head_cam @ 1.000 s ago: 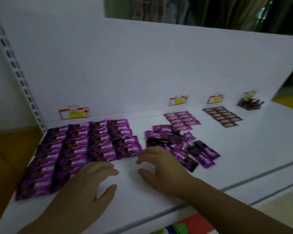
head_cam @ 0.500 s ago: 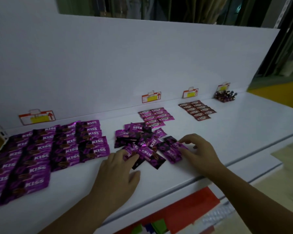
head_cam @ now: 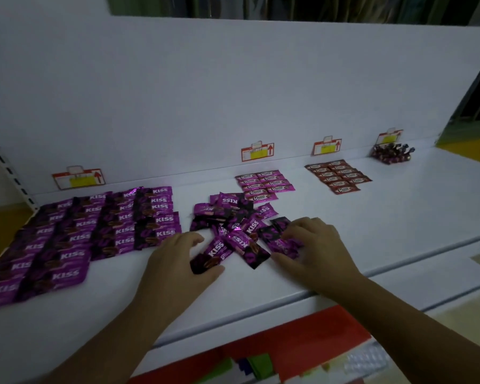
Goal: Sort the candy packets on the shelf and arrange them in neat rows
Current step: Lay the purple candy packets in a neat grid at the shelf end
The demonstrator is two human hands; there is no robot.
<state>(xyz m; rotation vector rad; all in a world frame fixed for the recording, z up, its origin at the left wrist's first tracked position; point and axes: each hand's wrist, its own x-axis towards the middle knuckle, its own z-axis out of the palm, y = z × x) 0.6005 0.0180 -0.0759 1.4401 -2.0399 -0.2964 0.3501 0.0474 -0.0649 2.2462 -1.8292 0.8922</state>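
Purple KISS candy packets lie in neat rows (head_cam: 94, 234) on the left of the white shelf (head_cam: 399, 217). A loose heap of the same purple packets (head_cam: 233, 223) sits at the middle. My left hand (head_cam: 178, 261) rests at the heap's near left edge, thumb and fingers touching the dark end of one KISS packet (head_cam: 211, 254). My right hand (head_cam: 313, 248) lies on the heap's right side, fingers curled over a purple packet (head_cam: 283, 245).
Behind the heap lie rows of pink Choco packets (head_cam: 263, 184); further right are brown packets in rows (head_cam: 338, 176) and a pile of dark wrapped candies (head_cam: 391, 153). Price tags (head_cam: 257, 152) line the back panel. A lower shelf with red goods (head_cam: 288, 347) shows below the front edge.
Both hands moved from the bare shelf front right onto the loose heap. The left hand now touches a packet's end and the right hand's fingers have closed over one on the right side.
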